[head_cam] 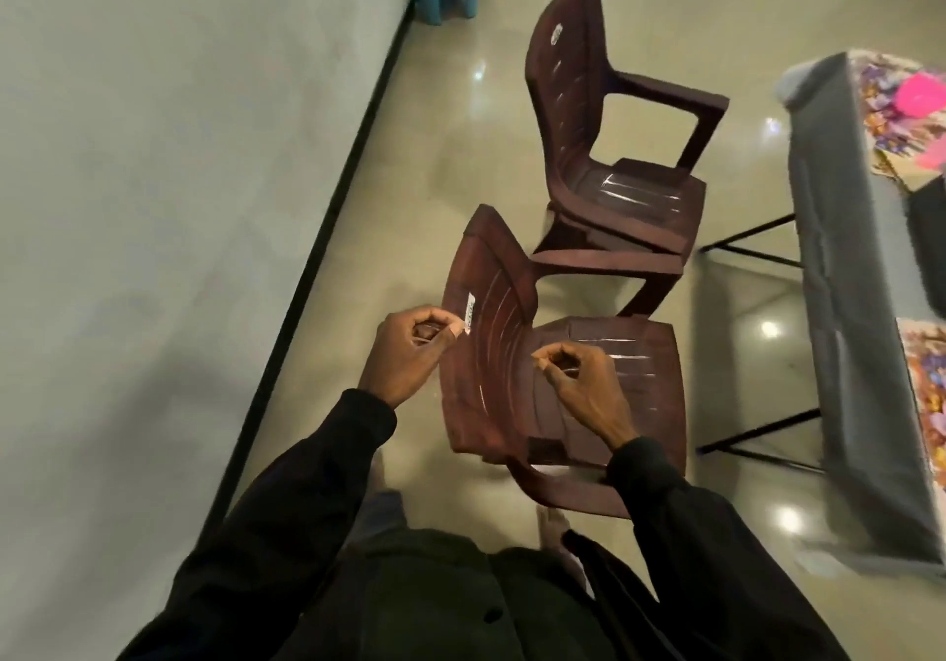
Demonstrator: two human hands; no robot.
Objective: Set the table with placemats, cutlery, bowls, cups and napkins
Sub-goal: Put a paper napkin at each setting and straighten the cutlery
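Your placemats lie on the grey-clothed desk (839, 251) at the right edge. The far placemat (883, 118) is floral in purple and orange, with a blurred pink vessel (921, 92) on it, and the near placemat (924, 394) looks alike. Your left hand (409, 353) and right hand (583, 384) hover over the near brown chair (640, 353), each grip curled together with nothing visible inside.

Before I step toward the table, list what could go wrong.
1. The near chair stands right in front of you; a leg could catch your foot.
2. The black table legs splay out over the floor, a likely trip point.
3. The floor looks glossy, so it may be slippery.
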